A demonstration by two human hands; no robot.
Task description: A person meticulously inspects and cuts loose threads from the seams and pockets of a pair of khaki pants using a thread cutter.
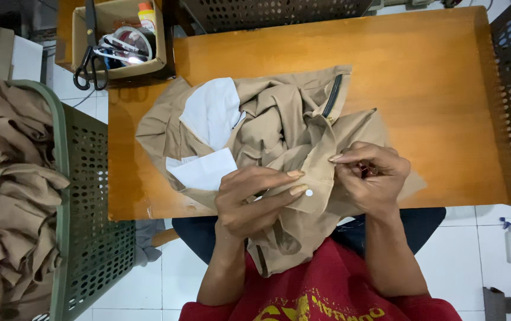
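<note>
While gripped, trousers (279, 125) lengthwise away.

Garment (279, 125) on table (434, 89); basket (83, 196) left of table; box (119, 35) behind garment, scissors (92, 59) in it.

One garment (279, 131), two hands (249, 199)

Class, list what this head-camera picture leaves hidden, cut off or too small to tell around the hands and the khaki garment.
- Right hand: a small dark-red item in its curled fingers, too hidden to identify.
- Khaki garment: lower part hangs below the table edge; folds hide its full shape.
- Left hand: palm faces away, beside a small white button.
- Green basket: cut off at the left edge.
</note>
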